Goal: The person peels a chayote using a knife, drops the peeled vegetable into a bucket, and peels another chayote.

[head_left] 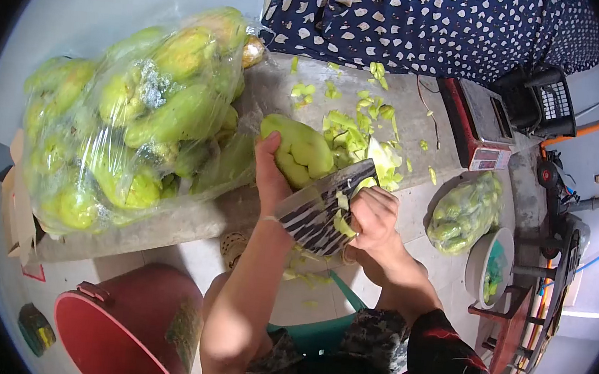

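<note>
My left hand [272, 174] is wrapped round a pale green chayote [295, 151], its thumb on the near side and the other fingers mostly hidden beneath. The fruit's creased end faces the blade. My right hand [374, 218] is closed on a broad-bladed knife [315, 213] with a dark, striped-looking blade; its handle is largely covered by my fingers. Bits of green peel cling to the blade. The blade lies across the near side of the chayote, and whether it touches the flesh I cannot tell. Just beyond lies a heap of green peelings [350, 134] on the concrete slab [266, 84].
A big clear plastic bag of chayotes [142, 116] fills the slab's left side. On the right stands a red scale [472, 124]. A smaller bagged lot [466, 212] and a white bucket [490, 268] sit below it. A red bin [131, 322] stands at lower left.
</note>
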Action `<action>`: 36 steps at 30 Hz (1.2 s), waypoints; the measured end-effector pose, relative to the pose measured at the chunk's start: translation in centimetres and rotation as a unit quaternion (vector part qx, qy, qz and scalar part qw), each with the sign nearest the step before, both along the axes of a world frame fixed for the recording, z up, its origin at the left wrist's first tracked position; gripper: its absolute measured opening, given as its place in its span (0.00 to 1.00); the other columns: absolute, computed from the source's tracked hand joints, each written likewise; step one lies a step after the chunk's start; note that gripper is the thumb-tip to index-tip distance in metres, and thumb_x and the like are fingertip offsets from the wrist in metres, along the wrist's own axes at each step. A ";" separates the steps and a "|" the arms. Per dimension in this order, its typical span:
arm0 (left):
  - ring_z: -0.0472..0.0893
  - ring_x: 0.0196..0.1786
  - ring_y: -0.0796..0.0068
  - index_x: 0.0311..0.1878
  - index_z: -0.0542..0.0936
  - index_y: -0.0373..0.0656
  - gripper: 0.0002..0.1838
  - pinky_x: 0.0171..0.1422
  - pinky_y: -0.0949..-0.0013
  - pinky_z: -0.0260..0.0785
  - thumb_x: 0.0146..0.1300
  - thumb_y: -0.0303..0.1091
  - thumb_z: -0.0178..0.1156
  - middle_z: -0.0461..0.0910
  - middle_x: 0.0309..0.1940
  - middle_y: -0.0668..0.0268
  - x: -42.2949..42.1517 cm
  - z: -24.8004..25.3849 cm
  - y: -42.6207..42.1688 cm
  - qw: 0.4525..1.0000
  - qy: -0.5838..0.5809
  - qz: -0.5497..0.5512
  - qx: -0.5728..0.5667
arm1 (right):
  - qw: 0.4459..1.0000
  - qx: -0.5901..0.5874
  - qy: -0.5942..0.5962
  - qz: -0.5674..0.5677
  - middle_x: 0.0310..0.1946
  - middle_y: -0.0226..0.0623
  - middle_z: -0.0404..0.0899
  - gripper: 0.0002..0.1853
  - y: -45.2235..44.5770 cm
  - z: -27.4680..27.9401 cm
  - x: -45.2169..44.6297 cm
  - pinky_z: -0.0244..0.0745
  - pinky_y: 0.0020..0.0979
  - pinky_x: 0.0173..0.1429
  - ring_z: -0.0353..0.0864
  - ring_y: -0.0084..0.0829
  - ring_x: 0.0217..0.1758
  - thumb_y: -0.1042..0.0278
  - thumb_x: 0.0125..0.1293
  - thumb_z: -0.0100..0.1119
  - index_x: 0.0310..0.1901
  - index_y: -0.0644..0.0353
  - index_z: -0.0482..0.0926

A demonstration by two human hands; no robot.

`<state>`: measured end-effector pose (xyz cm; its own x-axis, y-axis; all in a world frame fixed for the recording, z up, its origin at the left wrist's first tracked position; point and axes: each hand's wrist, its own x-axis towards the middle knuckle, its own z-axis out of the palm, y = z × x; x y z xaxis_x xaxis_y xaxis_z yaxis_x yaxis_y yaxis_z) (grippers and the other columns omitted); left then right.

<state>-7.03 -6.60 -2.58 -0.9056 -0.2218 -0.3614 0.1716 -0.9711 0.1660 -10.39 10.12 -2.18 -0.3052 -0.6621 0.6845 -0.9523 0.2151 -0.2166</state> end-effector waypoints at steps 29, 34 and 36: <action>0.81 0.48 0.64 0.61 0.68 0.47 0.25 0.54 0.60 0.76 0.61 0.42 0.54 0.76 0.47 0.62 -0.5 -1.8 1.0 0.997 0.078 -0.007 -0.002 | 0.999 -0.004 -0.043 0.011 0.14 0.34 0.59 0.20 0.9 1.4 0.0 0.56 0.35 0.19 0.62 0.36 0.14 0.60 0.48 0.66 0.19 0.59 0.63; 0.81 0.48 0.65 0.61 0.68 0.46 0.24 0.53 0.61 0.77 0.62 0.42 0.54 0.77 0.48 0.62 -0.5 -2.0 1.1 0.997 0.069 -0.005 -0.022 | 1.000 -0.011 -0.011 0.015 0.14 0.34 0.60 0.18 1.0 0.5 0.1 0.56 0.35 0.19 0.62 0.36 0.14 0.62 0.45 0.65 0.19 0.59 0.64; 0.81 0.48 0.65 0.61 0.68 0.46 0.24 0.53 0.61 0.77 0.62 0.43 0.53 0.76 0.48 0.62 -0.8 -2.4 1.2 0.997 0.077 -0.010 -0.022 | 1.000 -0.014 -0.018 0.012 0.15 0.35 0.60 0.14 0.9 0.6 0.1 0.55 0.35 0.19 0.61 0.35 0.14 0.68 0.44 0.63 0.19 0.61 0.64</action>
<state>-7.80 -5.42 -4.94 -0.9539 -0.2154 -0.2089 0.1785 -0.9670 0.1820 -10.32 11.02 -1.63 -0.3148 -0.6503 0.6914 -0.9484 0.1864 -0.2564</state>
